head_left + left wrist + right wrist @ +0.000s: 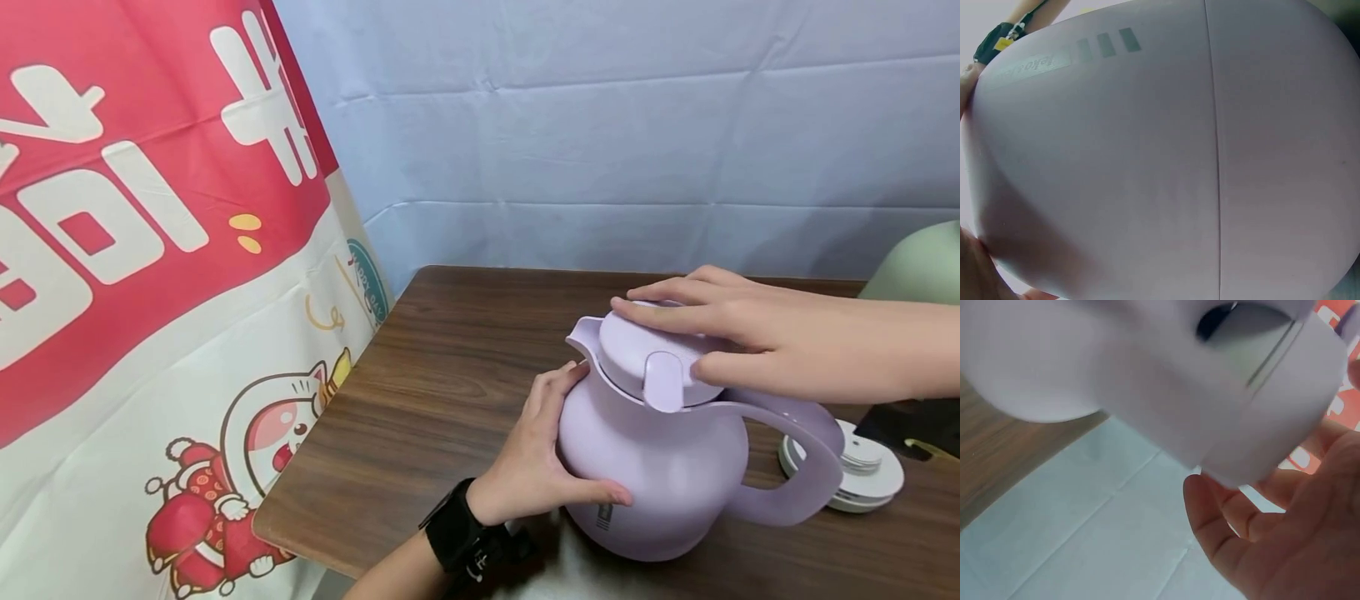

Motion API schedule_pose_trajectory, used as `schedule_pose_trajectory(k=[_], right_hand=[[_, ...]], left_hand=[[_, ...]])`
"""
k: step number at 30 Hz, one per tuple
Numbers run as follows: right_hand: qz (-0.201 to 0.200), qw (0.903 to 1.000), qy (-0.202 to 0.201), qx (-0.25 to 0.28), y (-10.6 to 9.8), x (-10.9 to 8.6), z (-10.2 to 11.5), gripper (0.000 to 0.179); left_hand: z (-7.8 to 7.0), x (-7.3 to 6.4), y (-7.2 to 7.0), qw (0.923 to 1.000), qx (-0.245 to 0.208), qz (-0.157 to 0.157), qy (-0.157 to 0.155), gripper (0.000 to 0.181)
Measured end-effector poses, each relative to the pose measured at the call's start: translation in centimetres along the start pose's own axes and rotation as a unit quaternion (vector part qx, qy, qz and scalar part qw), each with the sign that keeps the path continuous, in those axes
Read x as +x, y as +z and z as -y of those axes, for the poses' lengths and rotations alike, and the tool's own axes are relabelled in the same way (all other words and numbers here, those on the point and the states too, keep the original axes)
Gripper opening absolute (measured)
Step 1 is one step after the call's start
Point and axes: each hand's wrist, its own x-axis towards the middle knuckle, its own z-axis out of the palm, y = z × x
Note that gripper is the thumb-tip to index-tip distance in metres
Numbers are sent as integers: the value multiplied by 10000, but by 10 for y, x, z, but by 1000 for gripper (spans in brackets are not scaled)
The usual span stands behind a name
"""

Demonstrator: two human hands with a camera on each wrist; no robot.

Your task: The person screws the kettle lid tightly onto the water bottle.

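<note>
A lilac thermos jug (660,475) stands on the brown wooden table, its spout toward the upper left and its looped handle at the right. My left hand (543,454) holds the round body from the left, thumb across the front and fingers on the far side. Over the top lies my right hand (731,333), gripping the jug's lid (626,358) with fingers at the far edge and thumb near the lever. The jug's body (1116,156) fills the left wrist view. In the right wrist view, bent fingers (1213,519) touch the lid's rim.
White round discs (885,475) are stacked behind the handle. A pale green rounded object (922,267) sits at the right edge. Light blue cloth (562,150) hangs behind the table (420,400), and a red and white printed cloth (150,350) hangs along its left.
</note>
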Motion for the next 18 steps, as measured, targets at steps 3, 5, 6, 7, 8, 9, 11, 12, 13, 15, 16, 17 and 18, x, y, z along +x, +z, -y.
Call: schedule_pose_trajectory(k=[3,5,6,7,8,9,11,12,13,15,16,17,18], right_hand=[[-71,10000,-53,-30,1,-3,-5,71],[-118,9999,-100,-22,2,-5,-6,74],[-140,9998,-119,-35,2,-6,-6,76],[-169,9997,-136,-62,3,-6,-6,77],[-210,9996,-139,-100,3,-7,-6,77],[-238,9996,-95,-123,3,-7,-4,77],[-317,9993,14,-206,4,-9,-2,74],[-353,9990,113,-233,4,-10,-1,72],[-391,9987,227,-248,5,-11,0,71],[-495,9976,378,-288,7,-14,2,70],[-565,9969,411,-353,8,-16,3,70],[-637,9962,448,-397,9,-19,3,71],[-710,9956,451,-424,10,-20,3,71]], left_hand=[[1,0,0,10000,47,-20,15,126],[1,0,0,10000,85,-35,21,126],[1,0,-1,9999,99,-43,23,126],[2,0,-1,9999,107,-47,13,126],[2,0,-1,9999,111,-53,10,126],[2,0,-1,9999,113,-61,2,126],[1,1,-2,9999,95,-63,-26,126],[1,1,-2,9999,89,-60,-31,126],[1,1,-2,9999,83,-56,-33,125],[1,1,-2,9999,93,-52,-22,125],[1,1,-2,9999,101,-50,-11,125],[1,1,-2,9999,109,-50,0,125],[1,2,-2,9999,119,-50,5,125]])
